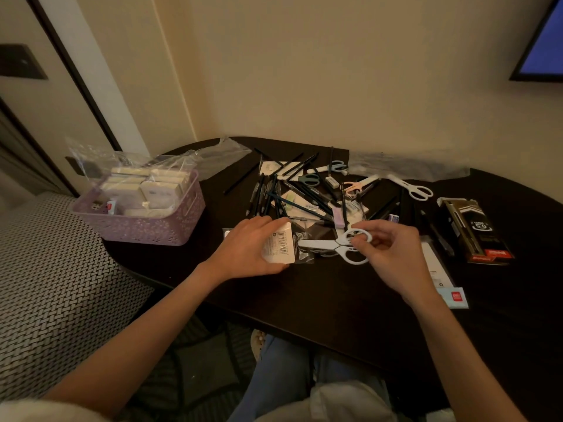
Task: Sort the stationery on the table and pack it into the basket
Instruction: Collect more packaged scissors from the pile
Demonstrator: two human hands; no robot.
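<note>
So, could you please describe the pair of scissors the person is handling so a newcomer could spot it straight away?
Start at the dark table and find the pen pile in its middle. Just nearer the person, the right hand pinches the handle ring of the white scissors. Unlike the other scissors lying farther back, this pair is all white and touched by a hand.

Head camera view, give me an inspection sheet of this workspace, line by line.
Surface: dark table, rounded edge.
Job's things: purple basket at the left holding white boxes; pile of pens mid-table; several scissors, one white pair nearest.
Clutter: clear plastic bags at the back, black pen box at the right.
Hands: left hand grips a white labelled packet; right hand fingers pinch the scissors' handle ring.
Cables: nothing seen.
Surroundings: beige wall, screen top right, patterned seat at the left.
</note>
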